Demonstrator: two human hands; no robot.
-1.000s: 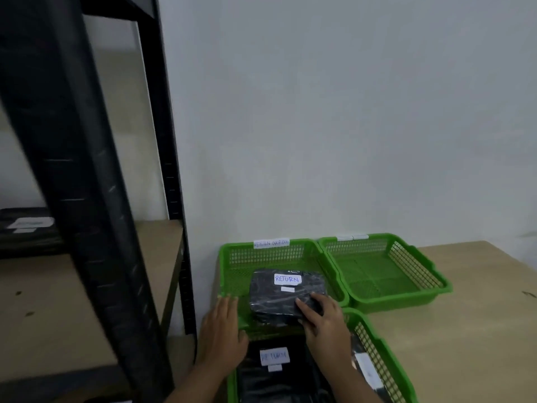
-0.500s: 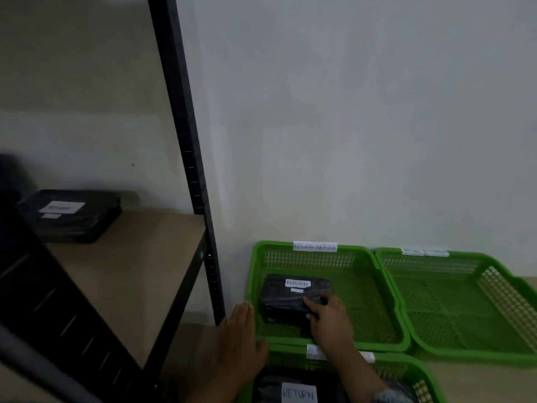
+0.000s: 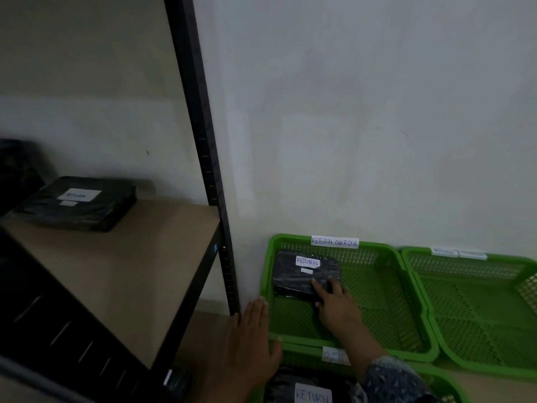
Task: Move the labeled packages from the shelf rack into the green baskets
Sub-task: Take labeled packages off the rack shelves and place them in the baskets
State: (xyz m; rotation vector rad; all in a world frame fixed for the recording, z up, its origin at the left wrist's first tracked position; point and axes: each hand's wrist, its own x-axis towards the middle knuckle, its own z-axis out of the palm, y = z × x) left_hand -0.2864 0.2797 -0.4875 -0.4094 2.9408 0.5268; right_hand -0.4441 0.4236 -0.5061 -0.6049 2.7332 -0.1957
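A black wrapped package [image 3: 302, 274] with a white "RETURN" label lies in the back left of the green basket [image 3: 265, 274] tagged "RETURN OVERDUE". My right hand [image 3: 334, 301] reaches into that basket, its fingers gripping the package's near right corner. My left hand [image 3: 255, 335] is flat and holds nothing, just outside the basket's left rim. Another labeled black package [image 3: 78, 202] rests on the wooden shelf [image 3: 139, 271] of the rack at the left.
A black rack post [image 3: 203, 141] stands between the shelf and the baskets. A second green basket [image 3: 479, 309] to the right holds nothing. A nearer basket [image 3: 296, 359] at the bottom edge holds a package labeled "RETURN" [image 3: 312, 394]. A white wall is behind.
The package went from above the basket's front rim down into its back left. My right hand stayed on it. The view swung left, showing more of the shelf.
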